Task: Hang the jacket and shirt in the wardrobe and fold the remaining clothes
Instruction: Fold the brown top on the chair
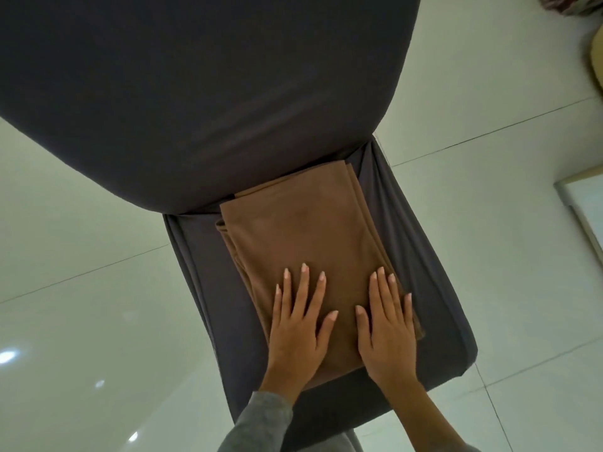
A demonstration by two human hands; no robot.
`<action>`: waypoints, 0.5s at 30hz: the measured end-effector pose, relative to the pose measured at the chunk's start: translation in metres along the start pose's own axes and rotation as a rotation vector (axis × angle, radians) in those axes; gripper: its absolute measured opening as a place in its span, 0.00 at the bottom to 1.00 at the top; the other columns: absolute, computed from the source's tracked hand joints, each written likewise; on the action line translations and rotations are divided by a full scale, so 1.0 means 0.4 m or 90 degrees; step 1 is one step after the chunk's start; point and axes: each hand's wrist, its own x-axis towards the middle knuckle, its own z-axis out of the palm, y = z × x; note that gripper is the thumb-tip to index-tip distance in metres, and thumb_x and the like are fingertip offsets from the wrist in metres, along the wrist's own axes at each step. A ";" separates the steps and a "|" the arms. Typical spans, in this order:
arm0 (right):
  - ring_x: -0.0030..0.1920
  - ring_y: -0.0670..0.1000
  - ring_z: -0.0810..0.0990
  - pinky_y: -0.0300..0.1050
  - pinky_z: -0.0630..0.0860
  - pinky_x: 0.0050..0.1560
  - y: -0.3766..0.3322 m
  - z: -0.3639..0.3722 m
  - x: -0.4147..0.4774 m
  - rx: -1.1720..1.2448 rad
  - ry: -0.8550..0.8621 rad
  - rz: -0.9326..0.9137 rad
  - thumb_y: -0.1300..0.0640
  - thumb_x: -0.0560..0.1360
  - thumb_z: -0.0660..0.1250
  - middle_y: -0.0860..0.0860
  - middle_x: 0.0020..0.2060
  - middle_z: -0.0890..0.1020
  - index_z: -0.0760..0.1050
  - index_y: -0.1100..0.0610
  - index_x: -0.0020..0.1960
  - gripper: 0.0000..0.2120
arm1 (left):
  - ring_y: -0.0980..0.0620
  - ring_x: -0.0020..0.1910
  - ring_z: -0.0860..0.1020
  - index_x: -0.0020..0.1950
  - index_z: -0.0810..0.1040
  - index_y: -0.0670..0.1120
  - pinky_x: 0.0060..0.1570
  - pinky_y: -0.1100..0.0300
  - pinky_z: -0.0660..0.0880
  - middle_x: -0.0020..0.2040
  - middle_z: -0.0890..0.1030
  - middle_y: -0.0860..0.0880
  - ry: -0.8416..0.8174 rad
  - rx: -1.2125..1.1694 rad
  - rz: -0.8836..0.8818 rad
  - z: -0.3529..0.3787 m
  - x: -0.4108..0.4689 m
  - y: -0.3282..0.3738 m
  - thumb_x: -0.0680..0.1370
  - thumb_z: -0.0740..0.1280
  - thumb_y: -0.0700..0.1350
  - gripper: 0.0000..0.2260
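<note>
A brown garment (pixel 300 230) lies folded into a neat rectangle on the seat of a chair with a dark grey cover (pixel 421 256). My left hand (pixel 298 331) rests flat on the near left part of the fold, fingers spread. My right hand (pixel 386 324) lies flat beside it on the near right part, fingers straight. Both palms press down on the cloth and neither grips it. The jacket and shirt are not in view.
The chair's tall backrest (pixel 182 86) fills the upper left. Glossy pale floor tiles (pixel 81 272) surround the chair. A white frame or panel (pixel 584 207) stands at the right edge, and patterned fabric (pixel 574 3) shows at the top right corner.
</note>
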 end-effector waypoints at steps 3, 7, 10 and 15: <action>0.74 0.52 0.55 0.42 0.37 0.75 0.017 0.003 -0.022 0.017 0.012 0.053 0.41 0.81 0.42 0.50 0.74 0.57 0.51 0.56 0.76 0.29 | 0.45 0.77 0.47 0.78 0.47 0.51 0.75 0.52 0.42 0.78 0.49 0.48 -0.003 0.021 -0.009 0.004 -0.018 -0.032 0.81 0.46 0.62 0.28; 0.75 0.48 0.48 0.42 0.36 0.74 0.037 0.003 -0.051 0.091 0.049 0.119 0.40 0.80 0.42 0.46 0.74 0.49 0.46 0.53 0.75 0.28 | 0.43 0.77 0.47 0.78 0.52 0.48 0.74 0.50 0.45 0.78 0.52 0.44 -0.008 0.047 -0.010 -0.006 -0.028 -0.070 0.81 0.45 0.62 0.29; 0.75 0.50 0.47 0.49 0.45 0.73 0.029 -0.012 -0.072 0.216 0.071 0.228 0.46 0.80 0.54 0.48 0.75 0.55 0.53 0.55 0.76 0.27 | 0.42 0.76 0.46 0.78 0.51 0.47 0.74 0.48 0.44 0.78 0.50 0.43 -0.016 0.051 -0.036 -0.009 -0.037 -0.093 0.81 0.44 0.63 0.30; 0.66 0.60 0.69 0.59 0.60 0.69 0.001 -0.052 -0.095 0.185 0.142 0.360 0.52 0.76 0.65 0.57 0.64 0.73 0.68 0.57 0.67 0.22 | 0.38 0.75 0.47 0.77 0.52 0.45 0.70 0.39 0.47 0.77 0.52 0.40 -0.038 0.089 -0.049 -0.036 -0.048 -0.101 0.80 0.44 0.63 0.31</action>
